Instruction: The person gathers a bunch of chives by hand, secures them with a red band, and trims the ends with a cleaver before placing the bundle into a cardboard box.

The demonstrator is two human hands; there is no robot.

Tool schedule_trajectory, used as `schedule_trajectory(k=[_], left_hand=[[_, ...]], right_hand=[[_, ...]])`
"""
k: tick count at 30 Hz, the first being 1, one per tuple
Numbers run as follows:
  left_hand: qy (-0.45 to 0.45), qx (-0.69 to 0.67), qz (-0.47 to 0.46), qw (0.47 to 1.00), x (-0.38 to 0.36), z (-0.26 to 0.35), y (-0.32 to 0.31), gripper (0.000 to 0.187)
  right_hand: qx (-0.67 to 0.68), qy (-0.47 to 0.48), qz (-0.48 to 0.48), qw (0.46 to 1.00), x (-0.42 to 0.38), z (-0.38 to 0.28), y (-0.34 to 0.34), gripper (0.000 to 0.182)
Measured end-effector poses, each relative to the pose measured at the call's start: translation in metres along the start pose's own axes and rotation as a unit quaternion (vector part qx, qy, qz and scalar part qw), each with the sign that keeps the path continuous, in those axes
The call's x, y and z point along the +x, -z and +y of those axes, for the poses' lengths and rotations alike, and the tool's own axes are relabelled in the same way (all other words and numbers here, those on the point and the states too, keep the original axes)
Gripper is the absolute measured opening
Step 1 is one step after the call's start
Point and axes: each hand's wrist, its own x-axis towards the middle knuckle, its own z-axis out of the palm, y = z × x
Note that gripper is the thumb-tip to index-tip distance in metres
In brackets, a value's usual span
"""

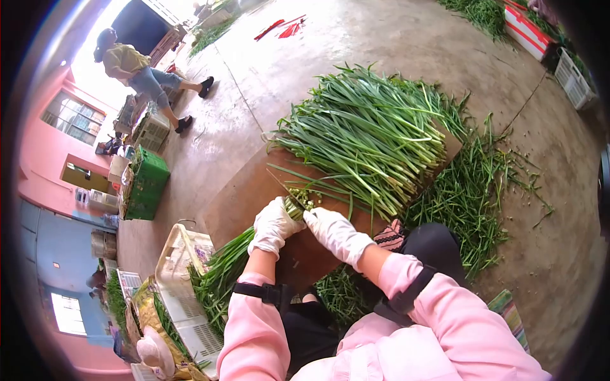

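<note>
Far to the upper left of the brown table [232, 190], a person in a yellow top [124, 62] is caught mid-stride. Below that walker a green crate [149, 184] is seen, well apart from the table's left edge. Closer in, near the table's lower left, a white crate [178, 286] is spotted, and there's the bunch of green stalks [230, 257], stretched from beside that crate to over the table! It is gripped by the gloved left hand [273, 227], fingers closed around it near the pale stalk ends. Right there, above the table, the knife [295, 202] is held against those ends, its handle grasped by the clenched fingers of the gloved right hand [333, 235]. Next, a big heap of greens [368, 140] is piled across the table's upper right part. Off the table's right side, loose greens [473, 190] are strewn over the floor, and far to its upper right a red-and-white box [528, 33] is glimpsed, with a slotted crate [575, 79] just beside it.
</note>
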Motion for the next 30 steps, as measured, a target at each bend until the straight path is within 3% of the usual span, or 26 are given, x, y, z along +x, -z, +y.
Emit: schedule_trajectory(k=[2,3,4,6,7,14,21,23,26,29,30], left_hand=[[-0.01,-0.006,-0.005,1.0,0.001,-0.003,0.002,0.078],[-0.025,-0.017,-0.003,1.0,0.002,-0.005,0.002,0.078],[-0.039,-0.026,-0.002,0.999,0.002,-0.006,0.001,0.079],[-0.035,-0.027,-0.005,0.999,0.002,-0.006,0.001,0.079],[-0.031,-0.026,-0.005,0.999,0.002,-0.006,0.001,0.079],[-0.03,0.005,0.011,0.999,0.007,-0.01,-0.004,0.084],[-0.008,-0.006,0.016,1.0,-0.001,-0.003,-0.005,0.079],[-0.039,-0.008,0.074,0.996,-0.006,-0.007,-0.011,0.077],[-0.09,-0.041,0.072,0.992,-0.025,-0.011,-0.003,0.074],[-0.124,-0.084,0.122,0.981,-0.047,-0.025,0.002,0.074],[-0.144,-0.108,0.152,0.972,-0.056,-0.032,0.006,0.075]], right_hand=[[0.01,-0.076,-0.028,0.997,0.007,0.005,0.01,0.044],[0.005,-0.064,0.035,0.997,0.005,0.007,0.007,0.045],[0.004,-0.067,0.032,0.997,0.002,0.01,0.007,0.045],[-0.009,0.018,0.09,0.996,-0.002,0.011,0.013,0.046],[0.0,-0.027,0.033,0.999,-0.001,0.006,0.017,0.046],[-0.02,-0.017,0.01,1.0,-0.031,0.003,0.007,0.044],[-0.04,-0.035,-0.011,0.999,-0.009,0.013,-0.01,0.048],[-0.036,-0.032,-0.015,0.999,-0.001,0.016,-0.009,0.048],[-0.029,-0.022,-0.025,0.999,0.005,0.019,0.002,0.05],[0.073,-0.143,-0.091,0.983,-0.001,0.001,0.024,0.053],[0.099,-0.15,-0.075,0.981,-0.001,0.005,0.023,0.054]])
